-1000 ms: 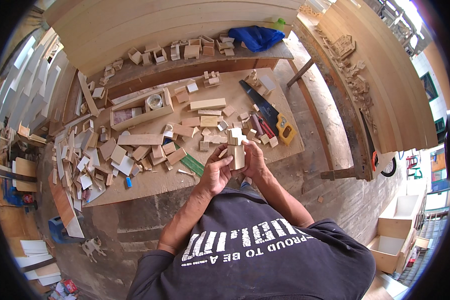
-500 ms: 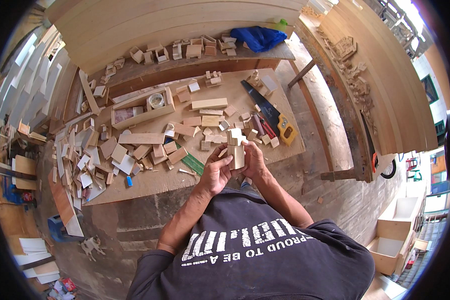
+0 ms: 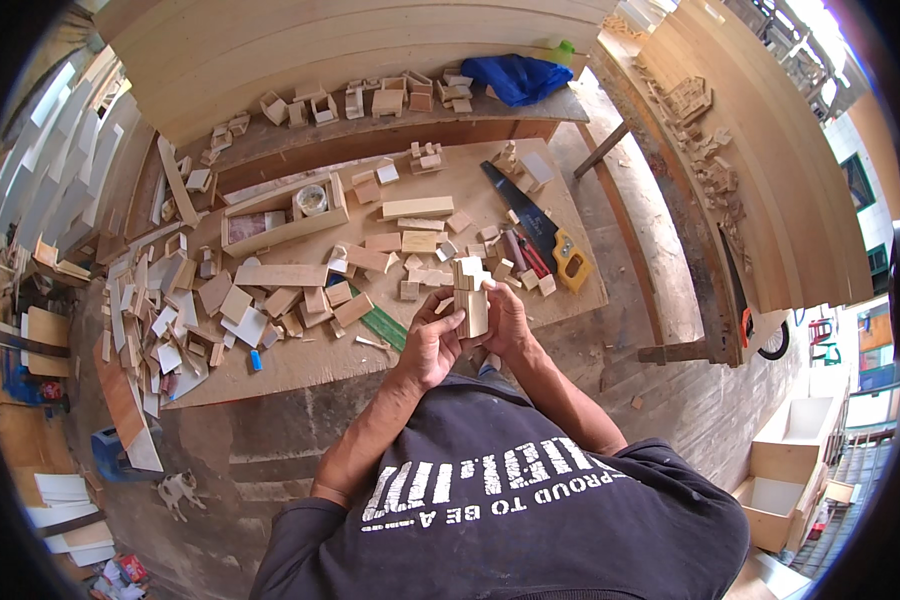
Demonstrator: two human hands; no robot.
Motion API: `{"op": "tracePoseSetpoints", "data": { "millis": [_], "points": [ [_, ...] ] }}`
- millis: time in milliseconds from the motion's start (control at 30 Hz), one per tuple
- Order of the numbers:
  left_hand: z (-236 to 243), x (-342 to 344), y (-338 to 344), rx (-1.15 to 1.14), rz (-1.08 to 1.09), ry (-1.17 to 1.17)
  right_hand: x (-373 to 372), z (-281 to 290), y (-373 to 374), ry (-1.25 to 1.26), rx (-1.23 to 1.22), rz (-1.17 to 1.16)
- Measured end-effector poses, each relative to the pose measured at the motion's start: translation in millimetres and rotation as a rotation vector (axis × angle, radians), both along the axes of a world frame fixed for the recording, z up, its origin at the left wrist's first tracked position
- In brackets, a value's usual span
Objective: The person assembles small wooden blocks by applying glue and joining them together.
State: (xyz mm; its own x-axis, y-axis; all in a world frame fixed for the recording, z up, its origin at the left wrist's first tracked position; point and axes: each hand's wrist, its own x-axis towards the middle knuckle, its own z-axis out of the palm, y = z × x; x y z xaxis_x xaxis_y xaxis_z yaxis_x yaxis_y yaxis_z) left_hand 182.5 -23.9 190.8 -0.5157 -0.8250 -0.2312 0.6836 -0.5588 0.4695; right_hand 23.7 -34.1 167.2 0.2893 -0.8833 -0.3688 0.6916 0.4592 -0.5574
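Observation:
Between both hands, in front of my chest, stands a small pale object built of wooden blocks (image 3: pixel 473 312). A narrower stack of pieces tops its taller lower part. My left hand (image 3: pixel 436 340) is closed on its left side, the thumb lying on its front. My right hand (image 3: pixel 508 320) grips it from the right, with fingertips near the joint between the upper and lower parts. The palms and the object's back are partly hidden. Just beyond my hands, loose wood blocks (image 3: pixel 431 277) lie on the plywood worktable (image 3: pixel 300 376).
A handsaw (image 3: pixel 530 222) with a yellow handle lies at the table's right. An open wooden box (image 3: pixel 270 225) holds a round container. Offcuts (image 3: pixel 185 330) crowd the left side. Small wooden pieces and a blue bag (image 3: pixel 518 78) sit on the back bench. A cat (image 3: pixel 180 492) is on the floor.
Both hands keep their hold on the block object, which stays nearly in place. The surroundings have shifted very slightly in the view.

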Motion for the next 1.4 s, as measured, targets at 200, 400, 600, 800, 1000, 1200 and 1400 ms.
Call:
{"op": "tracePoseSetpoints", "data": {
  "millis": [200,400,600,800,1000,1200,1400],
  "points": [
    [0,-2,2,-0.011,0.011,0.01,0,8,2,0.016,0.022,0.017],
    [0,-4,4,-0.012,0.029,0.013,1,3,4,-0.012,0.026,-0.015],
    [1,-6,6,-0.006,0.04,0.009,3,-5,6,-0.053,0.029,-0.055],
    [-2,-7,6,-0.001,0.056,-0.021,1,-7,7,-0.088,0.043,-0.041],
    [0,-10,6,0.056,0.07,-0.007,2,3,5,-0.082,0.047,-0.052],
    [-1,-9,4,0.15,0.077,0.055,8,10,-2,0.063,0.185,-0.112],
    [1,-10,5,0.089,0.07,-0.031,9,13,2,0.029,0.202,-0.1]
  ]
}}
